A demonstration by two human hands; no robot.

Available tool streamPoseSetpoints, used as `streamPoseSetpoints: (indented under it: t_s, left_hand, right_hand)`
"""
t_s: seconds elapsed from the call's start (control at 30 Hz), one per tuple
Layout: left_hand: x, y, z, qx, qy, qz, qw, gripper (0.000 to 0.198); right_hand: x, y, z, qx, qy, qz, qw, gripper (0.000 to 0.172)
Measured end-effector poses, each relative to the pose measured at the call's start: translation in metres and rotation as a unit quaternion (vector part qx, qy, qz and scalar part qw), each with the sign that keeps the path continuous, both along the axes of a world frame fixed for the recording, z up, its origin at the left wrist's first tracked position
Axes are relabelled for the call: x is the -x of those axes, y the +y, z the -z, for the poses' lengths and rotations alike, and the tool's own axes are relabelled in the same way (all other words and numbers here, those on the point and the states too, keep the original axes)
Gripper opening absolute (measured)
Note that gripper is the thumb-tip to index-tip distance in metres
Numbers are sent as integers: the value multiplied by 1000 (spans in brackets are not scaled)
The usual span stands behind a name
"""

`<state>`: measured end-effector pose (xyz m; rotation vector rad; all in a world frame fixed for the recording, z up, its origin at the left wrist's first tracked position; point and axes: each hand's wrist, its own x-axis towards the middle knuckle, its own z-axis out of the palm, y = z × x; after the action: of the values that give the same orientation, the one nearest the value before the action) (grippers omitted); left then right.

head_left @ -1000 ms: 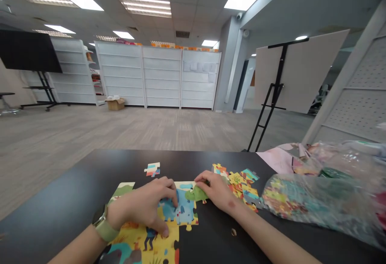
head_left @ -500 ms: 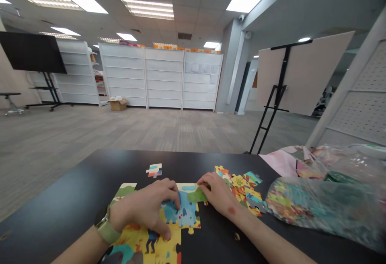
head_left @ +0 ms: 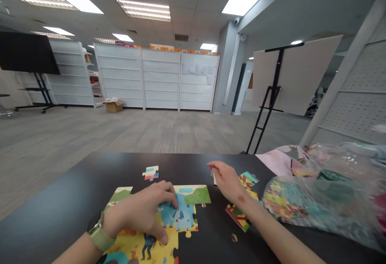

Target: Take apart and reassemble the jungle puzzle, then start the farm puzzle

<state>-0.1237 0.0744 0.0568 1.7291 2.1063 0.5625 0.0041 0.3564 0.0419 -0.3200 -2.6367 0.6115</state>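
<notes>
My left hand point(head_left: 141, 209) rests on the partly joined jigsaw puzzle point(head_left: 173, 242), thumb and fingers apart and lying on the pieces. The puzzle shows a blue elephant, yellow ground and a green bush along its top edge. To the right, my right hand point(head_left: 227, 181) is over the loose puzzle pieces point(head_left: 249, 179), with its fingers stretched out. A pale piece edge shows beneath its fingers, and the hand covers part of the pile. A red and green puzzle piece point(head_left: 238, 217) lies below my right wrist.
One puzzle piece point(head_left: 150, 172) lies apart near the far side of the black table point(head_left: 78, 191). Clear plastic bags point(head_left: 313, 203) with colourful contents stand at the right. A small hole point(head_left: 234, 238) is in the tabletop near my right forearm.
My right hand has let go of the green bush piece at the puzzle's top right and moved right, over the loose pieces. A red and green piece now shows below it. My left hand stays on the puzzle.
</notes>
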Motion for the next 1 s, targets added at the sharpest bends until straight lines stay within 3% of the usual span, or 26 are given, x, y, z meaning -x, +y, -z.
streamPoseSetpoints:
  t_s: [0.13, 0.27, 0.4, 0.57, 0.73, 1.0]
  left_hand:
    - [0, 1, 2, 13, -18, -18, 1000, 61]
    - [0, 1, 1, 23, -24, -22, 999, 60]
    - [3, -1, 2, 36, -35, -35, 998, 55]
    - [12, -2, 6, 26, -42, -53, 997, 55]
    - [19, -2, 8, 16, -33, -66, 997, 54]
    - [24, -3, 11, -17, -21, -59, 998, 56]
  right_hand:
    - [-17, 51, -25, -6, -32, 69, 997, 37]
    - [-30, 75, -30, -15, -90, 97, 991, 35]
    - [-32, 70, -22, -13, -150, 70, 986, 34]
    - [-29, 59, -12, -2, -188, 34, 982, 67]
    - [-25, 51, -10, -8, -180, 8, 984, 51]
    - [-18, 51, -1, -17, -153, 0, 988, 50]
